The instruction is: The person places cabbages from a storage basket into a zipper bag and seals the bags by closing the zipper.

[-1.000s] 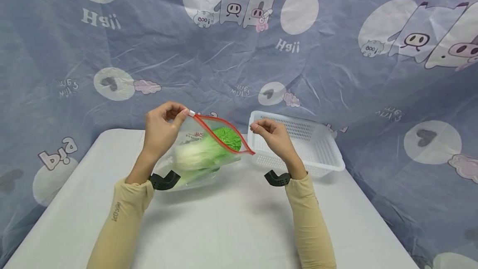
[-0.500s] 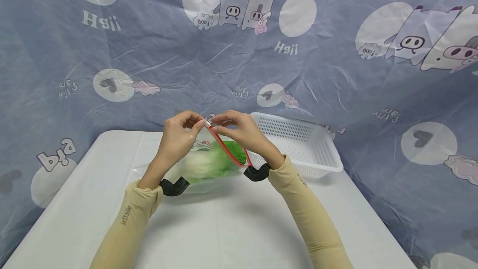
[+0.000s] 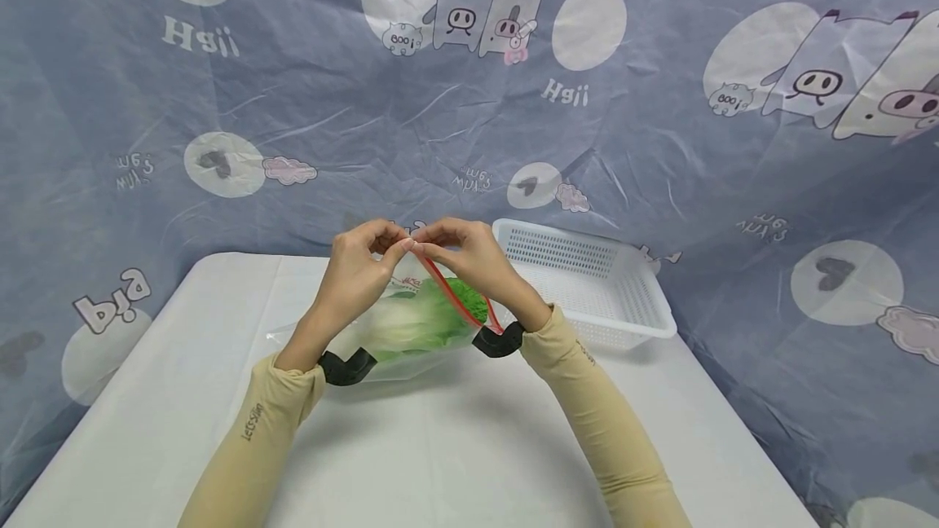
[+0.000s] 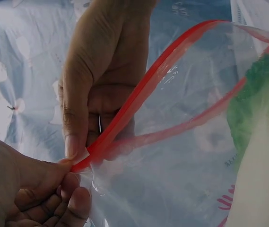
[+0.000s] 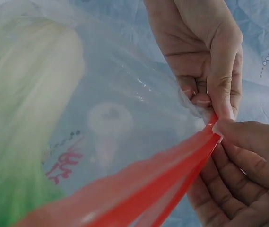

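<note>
A clear slider zip bag (image 3: 293, 336) with a red zip strip (image 3: 447, 290) lies over the table with a Chinese cabbage (image 3: 411, 320) inside, pale stalk end to the left and green leaves to the right. My left hand (image 3: 361, 266) pinches the bag's top corner at the strip's end between thumb and fingers. Right beside it, my right hand (image 3: 475, 261) pinches the small white slider (image 4: 81, 156), its thumb pressed on it in the left wrist view. From there the two red edges spread apart, so the mouth gapes towards the leaves.
A white perforated plastic basket (image 3: 565, 255) stands behind and right of the hands on the white-covered table (image 3: 477, 446). A blue patterned cloth (image 3: 411, 121) hangs behind the table. Black wrist mounts (image 3: 348, 367) sit at both cuffs.
My right hand has come left from beside the basket to the slider and taken hold of it. My left hand has shifted slightly right with the bag corner.
</note>
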`<action>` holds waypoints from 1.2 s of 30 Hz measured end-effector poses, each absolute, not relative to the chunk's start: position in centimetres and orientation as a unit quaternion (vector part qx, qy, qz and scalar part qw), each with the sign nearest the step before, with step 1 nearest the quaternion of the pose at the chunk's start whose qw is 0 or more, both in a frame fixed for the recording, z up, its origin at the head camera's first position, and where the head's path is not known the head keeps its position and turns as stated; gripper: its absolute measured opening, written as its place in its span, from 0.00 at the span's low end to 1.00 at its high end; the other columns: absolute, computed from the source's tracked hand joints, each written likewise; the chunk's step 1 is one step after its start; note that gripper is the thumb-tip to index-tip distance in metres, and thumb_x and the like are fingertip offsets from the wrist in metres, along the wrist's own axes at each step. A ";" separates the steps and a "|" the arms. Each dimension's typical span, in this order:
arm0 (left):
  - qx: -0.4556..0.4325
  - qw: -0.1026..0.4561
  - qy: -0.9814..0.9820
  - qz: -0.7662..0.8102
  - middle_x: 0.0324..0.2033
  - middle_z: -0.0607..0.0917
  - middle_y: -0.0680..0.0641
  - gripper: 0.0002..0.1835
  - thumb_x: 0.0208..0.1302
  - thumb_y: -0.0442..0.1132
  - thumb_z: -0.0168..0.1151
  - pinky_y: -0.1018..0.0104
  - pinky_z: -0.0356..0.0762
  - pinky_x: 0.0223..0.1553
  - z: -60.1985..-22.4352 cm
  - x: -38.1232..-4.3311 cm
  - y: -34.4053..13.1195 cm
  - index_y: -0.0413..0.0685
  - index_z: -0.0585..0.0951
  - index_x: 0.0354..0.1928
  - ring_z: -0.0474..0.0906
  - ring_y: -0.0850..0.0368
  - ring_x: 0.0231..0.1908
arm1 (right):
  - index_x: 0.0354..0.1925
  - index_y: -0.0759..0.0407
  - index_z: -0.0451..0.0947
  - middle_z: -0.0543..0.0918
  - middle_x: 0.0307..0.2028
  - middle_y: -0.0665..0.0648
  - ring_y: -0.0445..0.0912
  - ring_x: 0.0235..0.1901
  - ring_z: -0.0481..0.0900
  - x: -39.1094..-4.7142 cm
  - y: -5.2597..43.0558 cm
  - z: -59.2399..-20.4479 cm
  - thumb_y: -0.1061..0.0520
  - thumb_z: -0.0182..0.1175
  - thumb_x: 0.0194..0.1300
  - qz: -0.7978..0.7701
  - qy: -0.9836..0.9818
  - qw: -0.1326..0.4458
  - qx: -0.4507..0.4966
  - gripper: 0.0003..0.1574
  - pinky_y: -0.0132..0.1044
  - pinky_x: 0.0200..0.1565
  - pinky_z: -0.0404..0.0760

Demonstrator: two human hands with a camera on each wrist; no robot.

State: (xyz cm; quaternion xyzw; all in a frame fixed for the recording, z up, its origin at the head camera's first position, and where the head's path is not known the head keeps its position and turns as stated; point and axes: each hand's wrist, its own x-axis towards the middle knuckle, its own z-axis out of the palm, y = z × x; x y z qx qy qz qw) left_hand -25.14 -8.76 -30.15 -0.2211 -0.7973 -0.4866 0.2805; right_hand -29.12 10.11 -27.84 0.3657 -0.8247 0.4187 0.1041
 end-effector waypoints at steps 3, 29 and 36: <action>-0.225 0.270 -0.799 -0.489 0.31 0.84 0.48 0.05 0.65 0.40 0.63 0.60 0.75 0.41 -30.1 -25.2 -8.8 0.45 0.82 0.37 0.79 0.57 0.32 | 0.41 0.53 0.84 0.87 0.39 0.51 0.42 0.40 0.85 -29.0 9.9 -27.8 0.51 0.65 0.63 0.407 -0.831 0.106 0.364 0.10 0.37 0.46 0.82; -0.158 0.278 -0.796 -0.514 0.32 0.82 0.43 0.08 0.67 0.40 0.60 0.66 0.67 0.38 -29.4 -26.0 -13.9 0.42 0.81 0.40 0.73 0.54 0.30 | 0.34 0.50 0.81 0.81 0.29 0.49 0.41 0.29 0.78 -30.7 14.1 -31.3 0.52 0.63 0.64 0.360 -0.872 0.025 0.331 0.04 0.35 0.30 0.79; -0.141 0.273 -0.792 -0.527 0.33 0.81 0.42 0.09 0.68 0.41 0.59 0.68 0.69 0.37 -29.4 -26.0 -14.5 0.42 0.81 0.40 0.73 0.54 0.30 | 0.33 0.52 0.80 0.78 0.22 0.51 0.43 0.24 0.76 -31.1 15.4 -32.5 0.56 0.62 0.64 0.340 -0.877 0.044 0.337 0.03 0.33 0.25 0.73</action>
